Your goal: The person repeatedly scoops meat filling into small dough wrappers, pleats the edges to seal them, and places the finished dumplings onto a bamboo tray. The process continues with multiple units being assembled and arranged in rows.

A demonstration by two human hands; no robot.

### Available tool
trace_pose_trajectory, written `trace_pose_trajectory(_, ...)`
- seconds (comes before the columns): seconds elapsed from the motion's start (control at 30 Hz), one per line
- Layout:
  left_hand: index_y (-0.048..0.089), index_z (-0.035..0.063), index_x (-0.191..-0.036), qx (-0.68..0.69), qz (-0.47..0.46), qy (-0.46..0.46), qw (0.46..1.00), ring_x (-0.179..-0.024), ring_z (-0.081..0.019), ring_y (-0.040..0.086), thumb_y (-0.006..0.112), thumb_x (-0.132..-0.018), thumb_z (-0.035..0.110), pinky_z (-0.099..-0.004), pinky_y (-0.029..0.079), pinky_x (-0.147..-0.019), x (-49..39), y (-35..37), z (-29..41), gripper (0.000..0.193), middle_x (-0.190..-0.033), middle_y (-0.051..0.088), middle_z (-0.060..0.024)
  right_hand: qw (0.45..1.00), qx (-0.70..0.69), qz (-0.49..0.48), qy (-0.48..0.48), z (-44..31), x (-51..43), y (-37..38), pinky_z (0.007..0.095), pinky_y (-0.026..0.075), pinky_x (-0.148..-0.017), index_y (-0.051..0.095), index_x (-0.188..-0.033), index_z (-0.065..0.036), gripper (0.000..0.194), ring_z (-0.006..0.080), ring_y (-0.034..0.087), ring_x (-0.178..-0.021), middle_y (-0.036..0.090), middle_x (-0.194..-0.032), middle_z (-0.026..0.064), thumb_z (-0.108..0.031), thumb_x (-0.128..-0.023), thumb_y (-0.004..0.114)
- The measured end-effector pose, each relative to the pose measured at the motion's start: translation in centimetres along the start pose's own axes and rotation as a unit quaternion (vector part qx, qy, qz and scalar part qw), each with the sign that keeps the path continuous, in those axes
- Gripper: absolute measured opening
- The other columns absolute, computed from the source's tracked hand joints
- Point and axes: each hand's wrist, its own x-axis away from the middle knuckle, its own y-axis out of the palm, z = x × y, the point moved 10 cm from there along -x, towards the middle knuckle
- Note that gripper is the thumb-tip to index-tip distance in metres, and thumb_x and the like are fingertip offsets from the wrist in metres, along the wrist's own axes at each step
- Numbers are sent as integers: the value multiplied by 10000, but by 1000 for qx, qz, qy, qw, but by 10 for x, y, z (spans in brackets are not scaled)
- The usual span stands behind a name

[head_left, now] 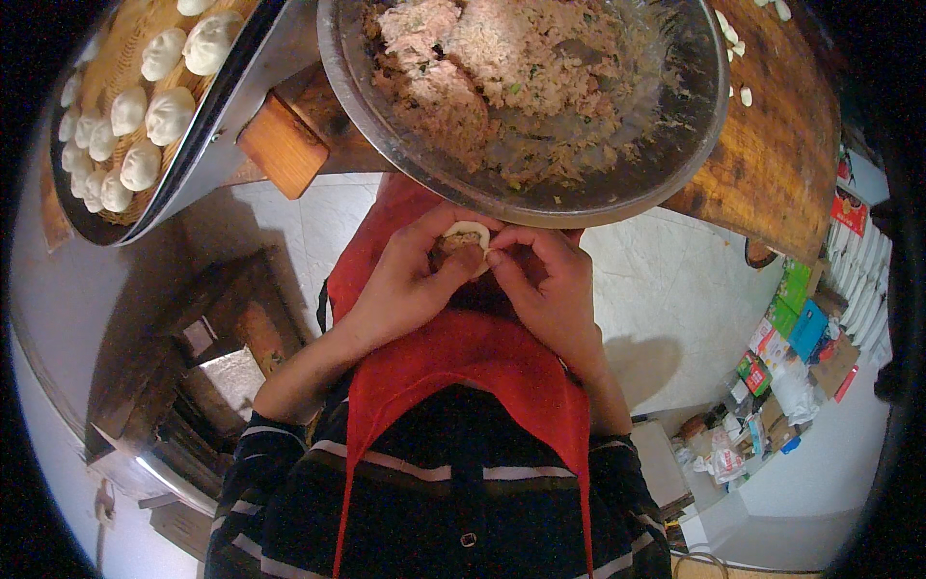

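Observation:
A dough wrapper with meat filling [466, 235] sits cupped in my left hand [416, 264], whose thumb lies over the filling. My right hand [546, 279] pinches the wrapper's edge between thumb and forefinger. The dough's rim stands up around the filling, and its top is still open. Just beyond both hands is a large metal bowl [615, 195] of minced meat filling [521, 79] flecked with green. The fingers of my left hand are partly hidden behind the dough.
At the upper left, a round steamer tray [184, 155] holds several filled buns [170, 116]. A wooden block [283, 145] juts out beside it. Small dough pieces [745, 95] lie on the wooden table [774, 159] to the right. Boxes and bags [788, 347] are piled on the floor at the right.

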Motion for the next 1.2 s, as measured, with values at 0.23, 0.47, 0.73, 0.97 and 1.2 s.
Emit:
trace_pose_trajectory(0.23,608,9,-1188,2,-2,0,1000,-922,-112,612,574,-954,48,-264,507,-813,1,0,0,240,-996,657,-60,1000,-7,-2,4,-1,0,0,228,500,-605,665,-983,-30,114,83,649,-695,719,-853,49,-18,-879,712)
trace_pose_trajectory(0.47,609,14,-1190,-14,-1,21,1000,-918,-116,611,575,-951,46,-262,504,-810,0,0,3,243,-1000,654,-59,1000,-17,9,-24,-6,-2,-2,229,493,-591,666,-984,-34,125,85,644,-674,719,-852,44,-27,-872,720)
trace_pose_trajectory(0.73,610,18,-1206,1,2,9,1000,-924,-108,604,559,-961,55,-258,501,-810,0,0,1,254,-1015,654,-56,1000,16,3,-2,-3,0,0,240,506,-597,664,-983,-33,126,93,653,-677,716,-842,48,-33,-870,721)
trace_pose_trajectory(0.97,606,12,-1209,-10,-6,6,1000,-929,-104,608,559,-959,52,-253,503,-809,1,1,3,257,-1023,656,-62,1000,7,8,-12,-6,1,-1,239,514,-610,661,-982,-30,123,98,661,-699,714,-847,49,-31,-876,723)
trace_pose_trajectory(1.2,601,9,-1202,3,8,10,1000,-915,-107,613,570,-951,44,-258,511,-798,1,0,1,255,-995,661,-56,1000,-9,17,8,-2,2,-1,246,528,-632,655,-1000,-17,142,108,676,-732,722,-875,65,-41,-880,726)
